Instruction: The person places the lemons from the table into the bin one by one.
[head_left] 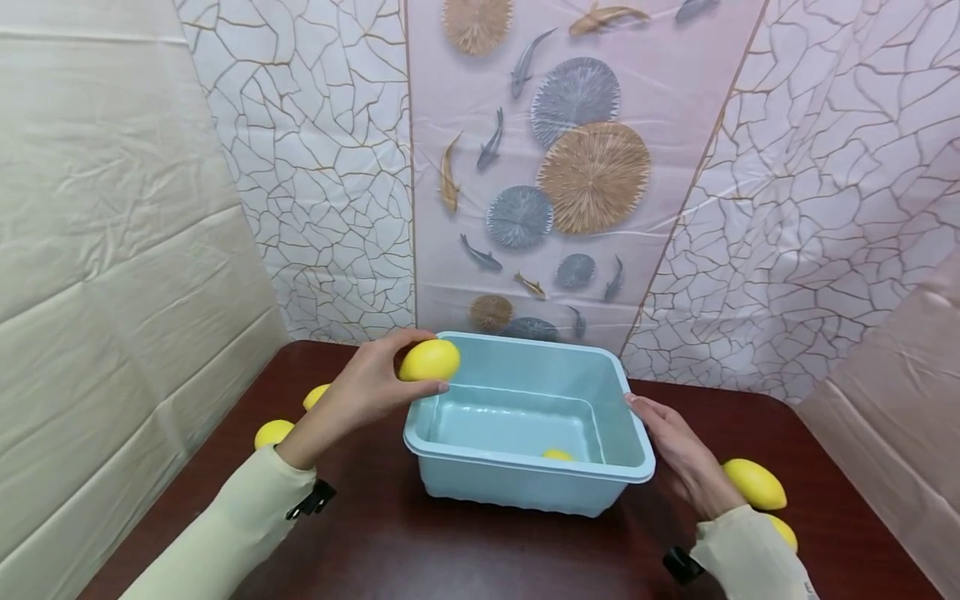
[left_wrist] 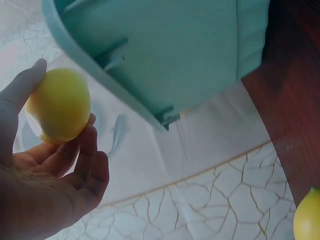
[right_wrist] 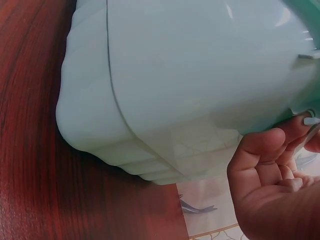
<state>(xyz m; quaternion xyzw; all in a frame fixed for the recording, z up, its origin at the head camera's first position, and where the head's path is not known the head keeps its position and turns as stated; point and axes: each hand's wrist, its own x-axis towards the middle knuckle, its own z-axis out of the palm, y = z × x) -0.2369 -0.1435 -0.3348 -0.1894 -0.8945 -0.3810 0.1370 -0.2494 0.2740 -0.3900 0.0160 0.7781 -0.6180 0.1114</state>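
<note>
Between thumb and fingers my left hand (head_left: 372,379) holds a yellow lemon (head_left: 431,361), up at the left rim of a light blue plastic basin (head_left: 517,457). The left wrist view shows that lemon (left_wrist: 59,105) gripped beside the basin's outer wall (left_wrist: 185,45). My right hand (head_left: 678,454) grips the basin's right rim, thumb on top; in the right wrist view its curled fingers (right_wrist: 257,155) lie under the rim. Inside the basin one lemon (head_left: 557,455) shows above the near rim, its lower part hidden.
Two lemons lie on the dark red table (head_left: 480,554) at left, one lemon (head_left: 273,433) nearer and another (head_left: 315,396) partly behind my left forearm. At right lie a lemon (head_left: 755,483) and a second (head_left: 784,532) partly behind my sleeve. A patterned cloth wall (head_left: 337,167) stands behind.
</note>
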